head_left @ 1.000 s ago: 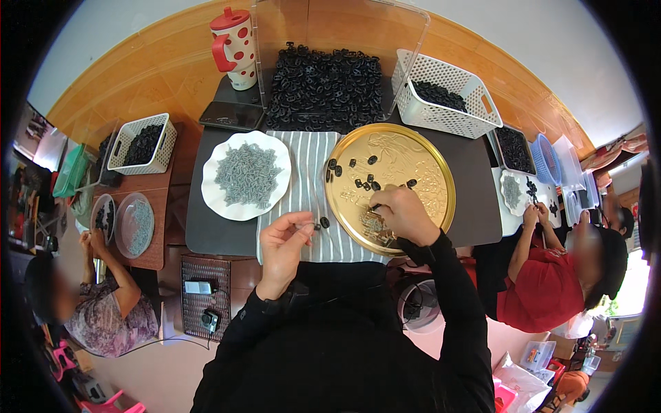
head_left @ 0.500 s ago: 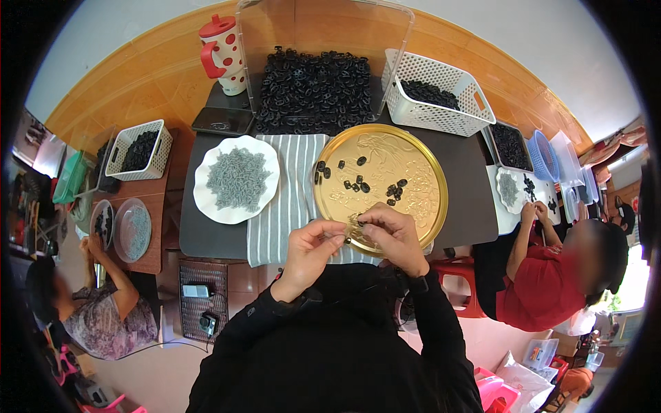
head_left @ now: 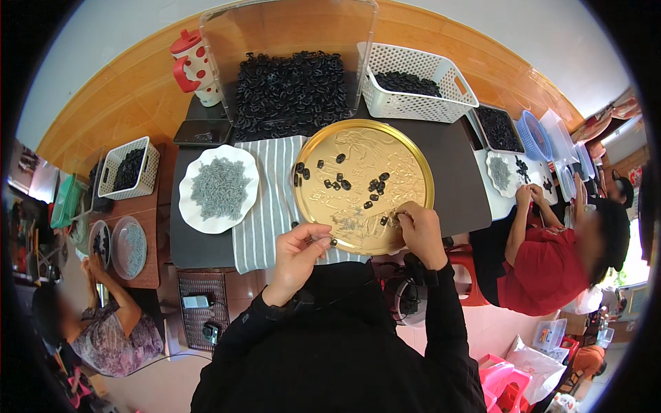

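Observation:
My left hand [head_left: 297, 260] is at the near left edge of a round gold tray [head_left: 415, 146]. Its thumb and forefinger are pinched, and a small black plastic piece [head_left: 334, 242] pokes out at the tips. Over the tray's near right side is my right hand [head_left: 421, 234], fingers bent together; whatever they hold is hidden. Just left of those fingertips lies a black piece [head_left: 383, 221]. Several more black pieces [head_left: 345, 185] are scattered on the tray. Small grey pieces [head_left: 350, 224] sit near its front.
A white scalloped plate [head_left: 187, 210] of small grey pieces stands left, beside a striped cloth [head_left: 268, 206]. Behind are a clear bin of black pieces [head_left: 292, 93], a white basket [head_left: 413, 107], a phone [head_left: 202, 132] and a spotted tumbler [head_left: 195, 69]. People work at both sides.
My hands have parted: the right moved rightward over the tray, while the left stays pinched near the tray's front edge. The view has shifted slightly.

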### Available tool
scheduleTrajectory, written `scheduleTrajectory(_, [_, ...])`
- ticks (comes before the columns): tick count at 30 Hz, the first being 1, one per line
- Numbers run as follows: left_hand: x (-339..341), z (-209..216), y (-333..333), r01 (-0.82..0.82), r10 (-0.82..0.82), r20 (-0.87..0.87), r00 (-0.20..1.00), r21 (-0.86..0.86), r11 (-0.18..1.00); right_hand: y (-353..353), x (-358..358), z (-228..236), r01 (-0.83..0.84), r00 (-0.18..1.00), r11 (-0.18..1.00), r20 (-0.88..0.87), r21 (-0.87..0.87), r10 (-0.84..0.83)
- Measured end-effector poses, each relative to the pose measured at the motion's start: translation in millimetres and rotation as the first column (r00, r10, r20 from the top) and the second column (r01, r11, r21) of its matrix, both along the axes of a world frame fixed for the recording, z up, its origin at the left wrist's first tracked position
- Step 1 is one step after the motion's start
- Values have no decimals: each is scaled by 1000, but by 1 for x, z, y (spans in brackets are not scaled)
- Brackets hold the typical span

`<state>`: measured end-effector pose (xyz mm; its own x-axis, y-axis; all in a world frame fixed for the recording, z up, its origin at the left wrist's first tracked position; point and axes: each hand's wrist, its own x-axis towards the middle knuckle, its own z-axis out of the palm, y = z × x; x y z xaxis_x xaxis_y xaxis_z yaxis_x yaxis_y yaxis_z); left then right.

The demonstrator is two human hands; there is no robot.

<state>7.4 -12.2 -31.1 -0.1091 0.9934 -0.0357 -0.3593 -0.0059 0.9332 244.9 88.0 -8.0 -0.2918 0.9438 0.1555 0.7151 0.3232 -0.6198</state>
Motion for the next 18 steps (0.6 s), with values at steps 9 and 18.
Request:
scheduleTrajectory(9, [3,0,-1,12,-13,-24,1000,-24,1000,7,19,15,-58,992,974,125,218,31])
scheduleTrajectory(18, [6,1,0,19,-19,6,1000,-18,1000,3,23,0,-172,985,976,36,131,168])
